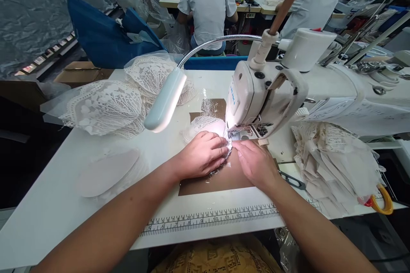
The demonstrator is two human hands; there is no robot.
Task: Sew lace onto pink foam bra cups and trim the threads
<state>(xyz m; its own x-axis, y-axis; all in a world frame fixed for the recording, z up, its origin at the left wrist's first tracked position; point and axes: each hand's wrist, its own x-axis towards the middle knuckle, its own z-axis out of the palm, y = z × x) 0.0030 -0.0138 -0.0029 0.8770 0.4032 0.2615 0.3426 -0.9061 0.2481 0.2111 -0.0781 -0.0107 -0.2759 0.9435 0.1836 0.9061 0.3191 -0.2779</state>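
Note:
A white lace piece (pixel 207 124), shaped like a padded cup, lies under the needle area of the white sewing machine (pixel 243 94). My left hand (pixel 205 153) rests over its near side, fingers together and curled onto the edge. From the other side, my right hand (pixel 256 162) pinches the same edge close to the presser foot, thumb and index finger forward. Both hands are just in front of the needle, over a brown sheet (pixel 218 183) taped to the table. The fabric between my fingertips is partly hidden.
Lace cups (pixel 105 104) are piled at the left, behind smooth oval pads (pixel 109 172). A lamp (pixel 166 100) hangs over the table. Right of the machine lie a fabric stack (pixel 336 162), orange-handled scissors (pixel 382 200) and dark thread snips (pixel 293 180). A ruler strip (pixel 211 219) runs along the front edge.

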